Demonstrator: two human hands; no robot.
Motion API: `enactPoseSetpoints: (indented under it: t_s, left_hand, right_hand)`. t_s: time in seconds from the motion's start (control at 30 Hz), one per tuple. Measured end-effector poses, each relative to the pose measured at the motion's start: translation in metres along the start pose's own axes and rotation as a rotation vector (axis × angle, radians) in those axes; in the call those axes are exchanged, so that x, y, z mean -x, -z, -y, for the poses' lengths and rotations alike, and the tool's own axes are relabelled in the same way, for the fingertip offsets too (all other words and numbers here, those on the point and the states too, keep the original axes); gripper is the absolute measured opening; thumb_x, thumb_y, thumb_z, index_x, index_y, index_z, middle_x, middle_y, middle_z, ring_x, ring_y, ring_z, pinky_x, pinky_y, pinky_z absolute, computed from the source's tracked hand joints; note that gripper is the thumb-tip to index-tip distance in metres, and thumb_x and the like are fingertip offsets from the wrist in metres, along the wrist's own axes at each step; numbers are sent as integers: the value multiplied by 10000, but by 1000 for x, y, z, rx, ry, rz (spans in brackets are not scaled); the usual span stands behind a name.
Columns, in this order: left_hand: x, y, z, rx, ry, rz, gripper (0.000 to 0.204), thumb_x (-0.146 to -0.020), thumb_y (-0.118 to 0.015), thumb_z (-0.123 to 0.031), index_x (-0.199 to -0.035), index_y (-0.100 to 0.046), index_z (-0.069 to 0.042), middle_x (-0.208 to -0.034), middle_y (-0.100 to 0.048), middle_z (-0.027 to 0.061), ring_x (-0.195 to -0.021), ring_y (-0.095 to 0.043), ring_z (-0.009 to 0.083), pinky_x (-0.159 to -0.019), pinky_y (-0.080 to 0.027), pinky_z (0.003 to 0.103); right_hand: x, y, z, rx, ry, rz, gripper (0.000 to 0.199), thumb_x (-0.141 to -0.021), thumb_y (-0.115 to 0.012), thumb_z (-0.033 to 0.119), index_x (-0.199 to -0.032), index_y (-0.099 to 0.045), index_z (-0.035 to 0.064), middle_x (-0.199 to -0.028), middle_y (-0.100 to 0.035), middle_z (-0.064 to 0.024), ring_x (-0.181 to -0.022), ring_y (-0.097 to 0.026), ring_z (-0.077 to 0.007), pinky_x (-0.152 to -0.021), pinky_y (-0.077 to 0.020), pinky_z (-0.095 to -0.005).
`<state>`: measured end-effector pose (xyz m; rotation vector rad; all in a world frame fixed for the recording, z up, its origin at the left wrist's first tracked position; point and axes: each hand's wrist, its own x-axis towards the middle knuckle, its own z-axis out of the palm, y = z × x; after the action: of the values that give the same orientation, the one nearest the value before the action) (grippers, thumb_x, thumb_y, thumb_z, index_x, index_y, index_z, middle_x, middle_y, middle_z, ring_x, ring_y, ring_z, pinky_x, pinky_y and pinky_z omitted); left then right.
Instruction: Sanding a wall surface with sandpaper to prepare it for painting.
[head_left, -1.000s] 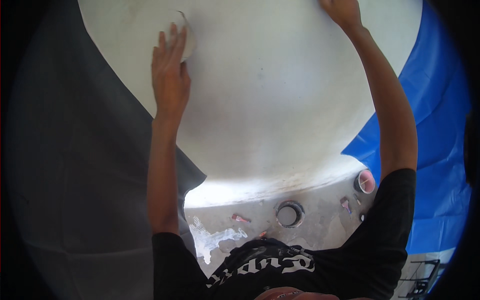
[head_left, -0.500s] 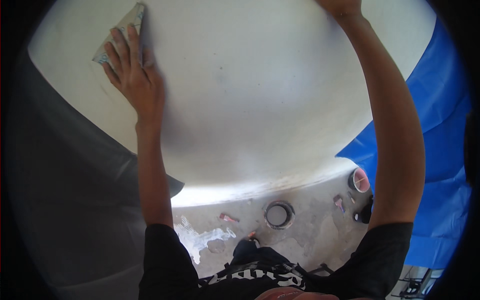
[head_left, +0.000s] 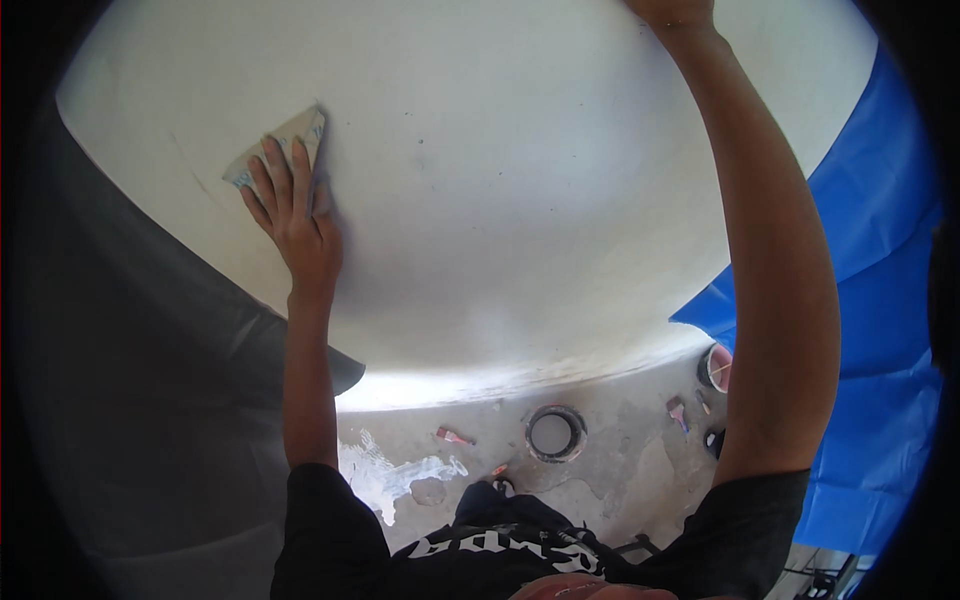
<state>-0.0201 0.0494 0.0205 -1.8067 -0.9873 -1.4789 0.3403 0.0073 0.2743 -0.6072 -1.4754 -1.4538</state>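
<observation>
A large, smooth, curved white surface (head_left: 480, 250) fills most of the view in front of me. On its left side my left hand (head_left: 308, 235) presses a piece of sandpaper (head_left: 306, 126) flat, fingers laid over its beige, blue-printed back. The sheet's pointed corners stick out beyond my fingertips, and its abrasive face is hidden. Stretched far forward on the right, my right hand (head_left: 682, 10) is cut off by the top edge, so its fingers are out of sight. A few small dark specks mark the white surface between the two hands.
Dark grey sheeting (head_left: 160, 380) hangs left, blue sheeting (head_left: 875, 250) right. On the concrete floor below stand a round container (head_left: 553, 433) with grey contents and a pinkish bucket (head_left: 716, 368). Paintbrushes (head_left: 678, 412) lie nearby. A white spill (head_left: 395, 478) marks the floor.
My left hand has slid the sandpaper toward me and slightly right across the white surface. The right forearm has shifted a little to the left.
</observation>
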Motion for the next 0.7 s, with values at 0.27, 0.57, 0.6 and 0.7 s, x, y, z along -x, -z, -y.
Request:
enactPoseSetpoints:
  t_s: [0.27,0.57,0.6,0.7]
  left_hand:
    - [66,31,-14,86,2,154,498,-1083,-423,-206,-1554,-450,-45,-1647,-368,186,-1540,-287,416,-1243,-119,602]
    - [-1,75,8,206,129,-45,470,-1076,-414,-83,-1512,-408,94,-1565,-453,259,-1475,-421,393,-1188,-318,522]
    - [-25,79,20,143,35,-53,476,-1071,-423,-75,-1523,-407,72,-1591,-422,246,-1476,-421,390,-1187,-320,525]
    - [-79,82,54,98,-95,-128,516,-1059,-448,-72,-1572,-402,-41,-1657,-347,177,-1506,-378,367,-1221,-265,536]
  right_hand:
    - [-6,6,8,28,-43,71,518,-940,-688,210,-1428,-587,68,-1520,-546,-147,-1428,-472,-365,-1207,-346,-500]
    - [-3,7,11,52,-74,122,552,-922,-686,180,-1447,-557,66,-1547,-515,-140,-1437,-450,-373,-1209,-335,-501]
    - [-7,7,13,63,-42,120,546,-930,-663,162,-1453,-548,56,-1545,-516,-151,-1435,-451,-379,-1206,-329,-508]
    - [-6,1,20,93,-29,106,532,-943,-634,145,-1458,-543,46,-1541,-518,-166,-1435,-450,-387,-1204,-325,-514]
